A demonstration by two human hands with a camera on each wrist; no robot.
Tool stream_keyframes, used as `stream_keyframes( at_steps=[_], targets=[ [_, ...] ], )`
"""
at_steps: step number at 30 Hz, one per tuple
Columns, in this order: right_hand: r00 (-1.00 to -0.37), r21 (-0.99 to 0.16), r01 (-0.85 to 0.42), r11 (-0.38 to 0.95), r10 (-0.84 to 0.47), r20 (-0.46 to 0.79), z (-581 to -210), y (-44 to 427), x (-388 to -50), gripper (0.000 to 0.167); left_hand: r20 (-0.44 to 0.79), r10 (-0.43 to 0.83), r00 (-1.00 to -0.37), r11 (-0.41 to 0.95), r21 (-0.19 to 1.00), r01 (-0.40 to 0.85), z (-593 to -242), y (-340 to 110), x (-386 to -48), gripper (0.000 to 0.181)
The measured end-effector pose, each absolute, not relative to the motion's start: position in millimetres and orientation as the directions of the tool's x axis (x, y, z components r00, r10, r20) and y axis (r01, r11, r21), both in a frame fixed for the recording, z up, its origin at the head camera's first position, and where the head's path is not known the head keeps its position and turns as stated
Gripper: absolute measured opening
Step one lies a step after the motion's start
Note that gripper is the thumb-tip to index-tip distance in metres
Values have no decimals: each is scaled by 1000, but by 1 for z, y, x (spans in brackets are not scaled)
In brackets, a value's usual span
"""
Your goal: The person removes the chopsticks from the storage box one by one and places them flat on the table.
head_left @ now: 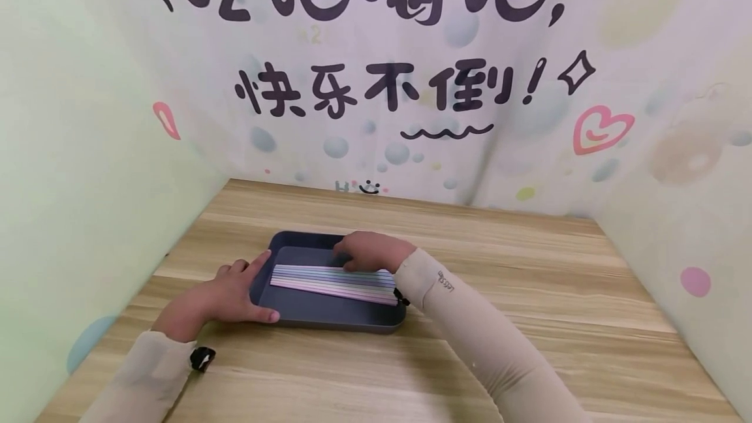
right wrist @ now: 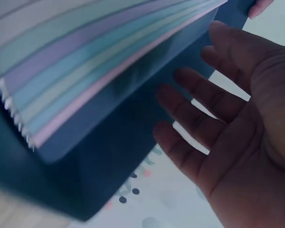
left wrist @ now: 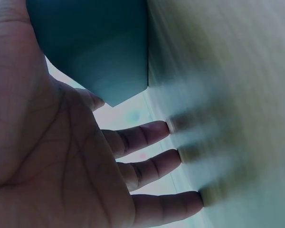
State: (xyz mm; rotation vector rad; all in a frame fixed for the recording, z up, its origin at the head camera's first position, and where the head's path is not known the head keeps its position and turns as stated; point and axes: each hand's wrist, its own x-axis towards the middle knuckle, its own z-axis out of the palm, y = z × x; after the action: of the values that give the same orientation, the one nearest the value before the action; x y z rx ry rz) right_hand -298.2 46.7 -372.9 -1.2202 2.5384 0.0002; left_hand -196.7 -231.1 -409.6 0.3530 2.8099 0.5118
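A dark grey rectangular tray [head_left: 329, 313] stands on the table with a row of pastel strips [head_left: 329, 279] lying lengthwise in it. At its left end, my left hand [head_left: 232, 294] is spread, thumb at the front rim and index finger at the left rim. The left wrist view shows the left hand [left wrist: 61, 156] beside the tray wall [left wrist: 95, 47], with several fingers extended to the tabletop. Over the tray's back part is my right hand [head_left: 376, 251], holding nothing. In the right wrist view, the right hand's [right wrist: 228, 114] fingers are loosely bent beside the strips [right wrist: 80, 66].
The wooden table [head_left: 529, 292] extends around the tray. Behind it hangs a printed cloth [head_left: 364, 149] with dark lettering, and pale walls stand at the left and right. A black band piece [head_left: 202, 359] is at the left wrist.
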Motion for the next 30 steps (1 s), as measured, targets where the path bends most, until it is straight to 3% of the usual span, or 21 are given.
stream_keyframes(
  at_steps=[8, 18, 30],
  targets=[
    [-598, -204, -707, 677, -726, -340, -384, 38, -300, 36, -219, 280, -935, 913, 361, 189, -411, -231, -198, 128],
    [-618, -364, -609, 705, -709, -340, -390, 42, -307, 19, -218, 278, -936, 914, 361, 187, -411, -231, -198, 128],
    [-654, -476, -526, 704, -693, -303, -401, 45, -306, 11, -213, 278, -937, 913, 361, 190, -411, -230, -199, 127]
  ],
)
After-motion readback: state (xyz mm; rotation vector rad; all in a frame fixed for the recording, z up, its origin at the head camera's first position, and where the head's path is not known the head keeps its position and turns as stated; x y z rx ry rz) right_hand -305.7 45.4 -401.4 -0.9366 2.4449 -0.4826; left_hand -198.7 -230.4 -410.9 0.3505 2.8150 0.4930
